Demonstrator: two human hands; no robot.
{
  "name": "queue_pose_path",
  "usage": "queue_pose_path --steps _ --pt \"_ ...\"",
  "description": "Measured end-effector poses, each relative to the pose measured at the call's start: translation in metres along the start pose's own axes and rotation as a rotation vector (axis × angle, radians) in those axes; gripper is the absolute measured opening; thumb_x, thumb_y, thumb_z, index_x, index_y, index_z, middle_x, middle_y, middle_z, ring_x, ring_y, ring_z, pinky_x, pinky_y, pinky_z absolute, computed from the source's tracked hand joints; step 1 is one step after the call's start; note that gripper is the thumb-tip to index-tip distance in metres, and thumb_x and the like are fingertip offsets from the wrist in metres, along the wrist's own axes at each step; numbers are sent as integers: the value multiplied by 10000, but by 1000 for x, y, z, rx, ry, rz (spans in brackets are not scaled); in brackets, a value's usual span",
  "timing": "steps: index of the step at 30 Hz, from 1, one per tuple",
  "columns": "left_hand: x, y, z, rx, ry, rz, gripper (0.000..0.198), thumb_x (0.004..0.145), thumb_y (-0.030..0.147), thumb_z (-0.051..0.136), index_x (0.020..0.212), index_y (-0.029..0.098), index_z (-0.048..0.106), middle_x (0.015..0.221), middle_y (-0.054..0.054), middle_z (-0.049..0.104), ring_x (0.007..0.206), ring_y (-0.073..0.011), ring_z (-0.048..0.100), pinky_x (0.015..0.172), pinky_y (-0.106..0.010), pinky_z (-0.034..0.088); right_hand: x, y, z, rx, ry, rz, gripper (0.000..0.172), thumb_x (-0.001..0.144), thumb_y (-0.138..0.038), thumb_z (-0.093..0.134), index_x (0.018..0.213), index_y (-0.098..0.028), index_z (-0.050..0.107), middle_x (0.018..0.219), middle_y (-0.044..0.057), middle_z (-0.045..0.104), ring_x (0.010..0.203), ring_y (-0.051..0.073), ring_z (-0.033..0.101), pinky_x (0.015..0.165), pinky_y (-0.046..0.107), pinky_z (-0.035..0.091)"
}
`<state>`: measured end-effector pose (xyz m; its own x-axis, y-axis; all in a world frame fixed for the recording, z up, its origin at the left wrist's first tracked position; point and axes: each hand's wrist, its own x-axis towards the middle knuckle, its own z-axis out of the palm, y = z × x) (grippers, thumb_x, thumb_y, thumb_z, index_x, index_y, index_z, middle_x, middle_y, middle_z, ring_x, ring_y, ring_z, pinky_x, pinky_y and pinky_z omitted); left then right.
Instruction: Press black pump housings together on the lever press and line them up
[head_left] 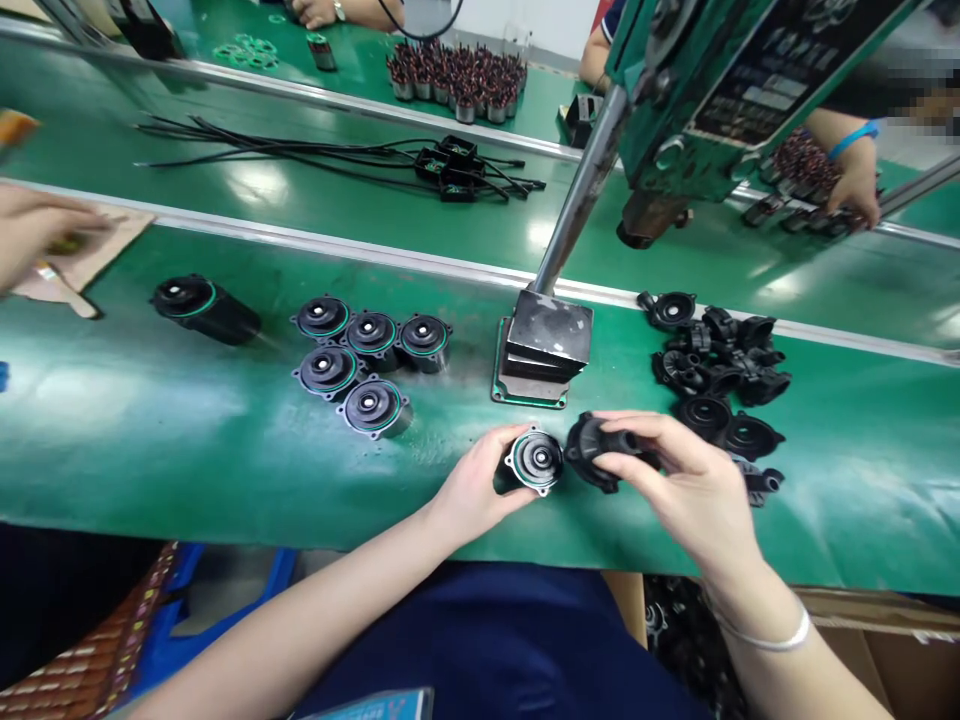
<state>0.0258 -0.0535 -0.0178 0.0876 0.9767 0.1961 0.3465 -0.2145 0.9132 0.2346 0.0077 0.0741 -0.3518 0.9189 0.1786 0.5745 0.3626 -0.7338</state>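
My left hand [480,480] is wrapped round a black motor housing [537,462] with a green sealing ring, its round end facing up toward me. Just to the right, my right hand [686,475] grips a black plastic pump cover [596,452] by its spout. The cover is tilted, and its rim is close beside the housing; whether they touch I cannot tell. Left of my hands stand several similar motor housings [373,405] with green rings. On the right lies a pile of black pump covers [720,350].
A green press [675,150] with a steel column rises from a base [551,330] beyond my hands. One housing [206,308] lies tilted farther left, near another person's blurred hand [37,230]. Black cables [315,150] and motor cores [457,80] lie farther back.
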Motion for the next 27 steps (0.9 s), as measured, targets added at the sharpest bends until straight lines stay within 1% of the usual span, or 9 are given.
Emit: queue_pose_path --steps 1,3,4,6,9,12,19,23,27 --pt "0 0 0 14 9 7 653 742 240 775 1293 220 426 1278 -104 602 1195 -257 596 1029 -448 496 3 -10 6 -37 -21 -88 250 742 -335 688 924 -166 658 1036 -6 654 985 19 642 925 123 548" --pt "0 0 0 34 21 14 655 735 229 778 1288 222 428 1250 -92 617 1167 -253 610 1002 -436 516 5 -21 19 -107 -29 -241 229 739 -303 690 919 -165 655 994 -17 659 981 6 636 920 109 544" --pt "0 0 1 39 26 14 660 729 226 781 1286 223 427 1241 -89 621 1157 -253 616 991 -432 523 5 -23 26 -137 -22 -289 232 741 -295 687 930 -164 650 989 -18 658 983 3 633 915 108 545" --pt "0 0 1 47 29 12 673 716 225 790 1283 227 428 1233 -87 623 1150 -260 620 983 -434 529 4 -22 36 -195 -8 -325 240 749 -286 679 952 -163 640 1004 -15 652 984 1 628 905 112 547" --pt "-1 0 1 54 20 -4 677 715 229 788 1287 237 426 1233 -87 623 1159 -275 617 992 -451 525 -1 -20 44 -265 13 -342 236 761 -282 668 957 -156 632 1022 -2 646 981 7 625 884 120 550" --pt "-1 -1 2 56 24 -4 664 730 249 777 1290 240 420 1233 -90 620 1161 -279 618 990 -455 528 -3 -21 46 -304 11 -359 239 768 -275 660 969 -151 627 1034 14 640 999 18 622 884 129 552" --pt "-2 -2 2 44 35 42 623 760 265 755 1283 231 416 1231 -96 617 1163 -270 617 991 -440 531 -1 -22 45 -289 -11 -372 272 743 -252 682 981 -151 597 1054 5 629 1006 6 614 890 116 547" --pt "-2 -2 0 29 41 45 675 759 254 758 1322 240 385 1236 -93 608 1165 -258 612 997 -428 530 -1 -20 45 -279 -25 -367 288 739 -261 685 988 -166 576 1062 -6 623 1038 7 610 912 116 544" --pt "-1 -5 0 33 -19 189 635 826 199 685 1367 293 365 1319 -83 544 1241 -230 555 1048 -404 494 -8 -17 52 -267 8 -272 378 749 -353 673 1027 -158 508 1050 -13 620 984 -7 634 859 86 548"
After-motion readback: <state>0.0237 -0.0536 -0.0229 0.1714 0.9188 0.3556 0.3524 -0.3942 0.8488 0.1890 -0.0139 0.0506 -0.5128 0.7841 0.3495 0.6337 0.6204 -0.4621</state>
